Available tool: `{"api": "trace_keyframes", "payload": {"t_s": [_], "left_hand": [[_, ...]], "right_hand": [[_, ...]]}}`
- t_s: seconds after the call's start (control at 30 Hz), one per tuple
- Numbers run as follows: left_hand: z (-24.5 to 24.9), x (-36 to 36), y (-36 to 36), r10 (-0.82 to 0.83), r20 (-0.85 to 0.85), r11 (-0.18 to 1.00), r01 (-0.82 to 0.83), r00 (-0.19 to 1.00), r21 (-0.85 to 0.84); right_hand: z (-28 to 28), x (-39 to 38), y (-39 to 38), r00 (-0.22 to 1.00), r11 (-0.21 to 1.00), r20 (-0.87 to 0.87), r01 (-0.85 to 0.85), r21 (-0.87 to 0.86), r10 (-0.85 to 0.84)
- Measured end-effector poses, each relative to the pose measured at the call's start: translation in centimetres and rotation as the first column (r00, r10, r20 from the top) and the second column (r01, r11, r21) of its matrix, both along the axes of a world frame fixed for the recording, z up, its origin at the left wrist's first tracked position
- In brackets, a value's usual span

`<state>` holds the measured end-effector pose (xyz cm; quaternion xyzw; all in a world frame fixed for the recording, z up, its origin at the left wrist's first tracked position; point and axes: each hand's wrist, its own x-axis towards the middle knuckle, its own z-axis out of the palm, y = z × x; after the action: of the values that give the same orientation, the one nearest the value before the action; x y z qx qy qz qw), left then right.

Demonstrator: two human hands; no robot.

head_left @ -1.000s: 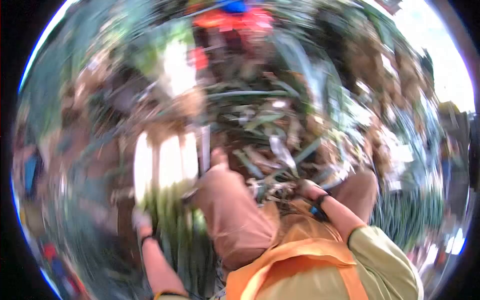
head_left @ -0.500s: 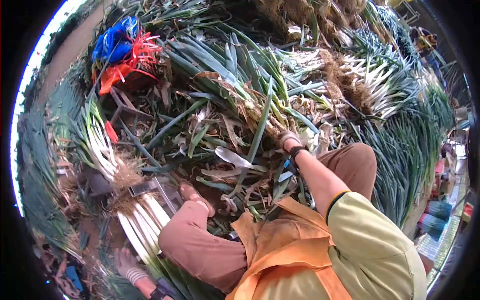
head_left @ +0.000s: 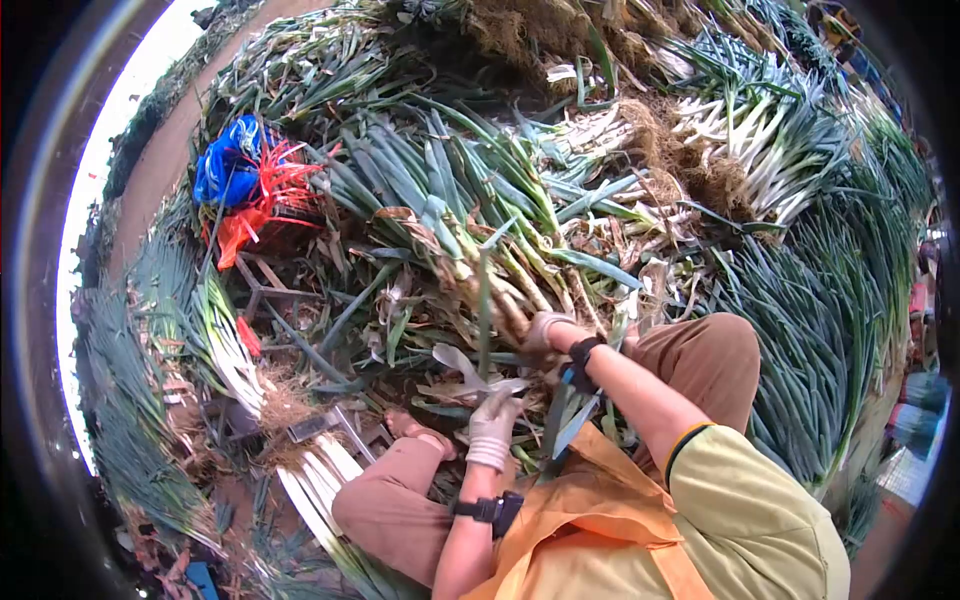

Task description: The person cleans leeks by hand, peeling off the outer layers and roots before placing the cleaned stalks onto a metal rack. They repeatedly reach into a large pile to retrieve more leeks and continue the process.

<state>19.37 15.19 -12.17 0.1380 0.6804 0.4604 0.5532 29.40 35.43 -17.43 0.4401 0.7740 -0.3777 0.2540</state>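
Note:
My right hand (head_left: 550, 332), gloved, is closed around the root end of a leek (head_left: 505, 280) in the pile in front of me. The leek's green leaves point up and left, among other untrimmed leeks. My left hand (head_left: 492, 420), in a white glove, is just left of and below the right one, with its fingers curled together. Pale leaf scraps (head_left: 465, 368) lie at its fingertips, and whatever it may grip is hidden. A long green leaf (head_left: 485, 315) stands upright above the left hand.
Cleaned leeks (head_left: 325, 490) lie across a metal stand (head_left: 318, 425) at left. Another bundle (head_left: 228, 340) lies above it. Blue bags (head_left: 228, 170) and red plastic strips (head_left: 285, 185) sit upper left. Leek heaps (head_left: 800, 330) line the right side. A person (head_left: 838, 30) is at the far upper right.
My left hand has moved from the cleaned leeks at lower left to beside the right hand, its fingers now curled. My right hand stays at the pile, slightly lower in view.

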Motion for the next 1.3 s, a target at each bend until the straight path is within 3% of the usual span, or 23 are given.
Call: {"api": "trace_keyframes", "payload": {"t_s": [0.03,0.1,0.13,0.17,0.2,0.27,0.3,0.33,0.37,0.43,0.5,0.6,0.63,0.67,0.7,0.83,0.9,0.93,1.0,1.1,1.17,1.2,1.3], "left_hand": [[-2.9,-0.1,-0.3,-0.039,-0.081,0.997,0.034,0.996,-0.062],[-8.3,-1.2,-0.7,-0.141,-0.562,0.989,0.139,0.815,-0.046],[-10.5,-2.3,-0.3,-0.018,-0.048,0.998,0.014,0.999,-0.066],[-9.0,-2.3,0.7,-0.019,-0.049,0.998,0.017,0.999,-0.054],[-7.5,-2.2,2.1,0.172,0.191,0.984,-0.179,0.966,0.017],[-1.4,-1.6,3.5,0.254,0.303,0.948,-0.299,0.919,0.113],[-3.5,-2.4,3.4,0.255,0.116,0.964,-0.261,0.960,0.041],[-5.0,-3.0,3.2,0.189,-0.178,0.982,-0.186,0.966,0.037],[-4.5,-2.6,3.5,0.261,-0.251,0.964,-0.239,0.932,0.116],[-0.8,-2.3,4.3,0.230,-0.262,0.969,-0.196,0.937,0.150],[1.7,-1.9,4.8,0.323,0.376,0.913,-0.390,0.869,0.117],[0.7,-2.7,6.3,0.111,0.729,0.941,-0.308,0.676,0.142],[5.4,-1.9,7.2,0.091,0.724,0.935,-0.309,0.684,0.175],[4.8,-2.1,8.2,0.224,0.588,0.883,-0.418,0.777,0.216],[1.9,-2.9,8.5,0.175,0.627,0.856,-0.432,0.759,0.284],[9.6,-0.3,9.3,0.159,0.644,0.769,-0.503,0.748,0.395],[11.3,-0.8,10.1,0.100,0.673,0.737,-0.509,0.733,0.444],[16.1,0.6,8.8,-0.085,0.632,0.659,-0.432,0.770,0.615],[20.8,1.5,7.8,-0.177,0.576,0.643,-0.350,0.798,0.681],[22.2,1.8,6.9,-0.317,0.569,0.609,-0.297,0.759,0.735],[22.0,2.5,5.5,-0.147,0.586,0.685,-0.346,0.797,0.642],[21.5,2.5,5.0,-0.322,0.614,0.658,-0.296,0.721,0.692],[19.3,2.8,4.2,-0.177,0.611,0.696,-0.341,0.772,0.632]], "right_hand": [[-0.6,-1.2,-0.3,0.966,0.995,-0.239,-0.092,0.024,0.095],[5.5,-0.2,-1.8,0.578,0.922,-0.732,0.099,-0.375,-0.360],[6.3,-0.1,-1.9,0.646,0.836,-0.565,0.229,-0.498,-0.513],[7.0,-0.1,-2.1,0.670,0.722,-0.368,0.375,-0.581,-0.644],[2.4,-1.1,-1.5,0.916,0.926,-0.214,0.286,-0.246,-0.339],[7.5,0.0,-2.7,0.847,0.865,-0.247,0.387,-0.319,-0.470],[9.3,0.4,-3.6,0.763,0.783,-0.258,0.469,-0.409,-0.592],[8.7,1.4,-4.4,0.828,0.900,-0.361,0.354,-0.254,-0.428],[8.0,2.6,-5.0,0.869,0.969,-0.432,0.233,-0.076,-0.243],[13.7,4.3,-7.3,0.921,0.944,-0.225,0.289,-0.158,-0.319],[15.8,6.2,-11.0,0.791,0.813,-0.310,0.364,-0.454,-0.527],[19.3,9.2,-15.9,0.916,0.955,-0.318,0.168,-0.245,-0.243],[19.7,10.5,-17.5,0.916,0.968,-0.364,0.081,-0.239,-0.167],[18.9,11.9,-19.1,0.906,0.996,-0.421,0.011,-0.090,-0.048],[18.0,13.1,-20.0,0.886,0.997,-0.459,-0.049,0.057,0.070],[13.9,16.3,-19.7,0.764,0.921,-0.573,0.070,-0.384,-0.297],[12.5,16.0,-18.6,0.661,0.868,-0.593,0.192,-0.458,-0.460],[15.0,15.1,-18.4,0.567,0.865,-0.655,0.277,-0.419,-0.499],[20.2,13.3,-18.9,0.462,0.840,-0.705,0.361,-0.404,-0.538],[20.8,11.3,-19.3,0.417,0.820,-0.706,0.298,-0.489,-0.573],[21.0,10.5,-18.8,0.394,0.782,-0.676,0.287,-0.553,-0.622],[22.9,10.4,-19.2,0.333,0.660,-0.585,0.188,-0.727,-0.740],[21.9,10.3,-19.6,0.434,0.694,-0.599,0.090,-0.715,-0.673]]}}
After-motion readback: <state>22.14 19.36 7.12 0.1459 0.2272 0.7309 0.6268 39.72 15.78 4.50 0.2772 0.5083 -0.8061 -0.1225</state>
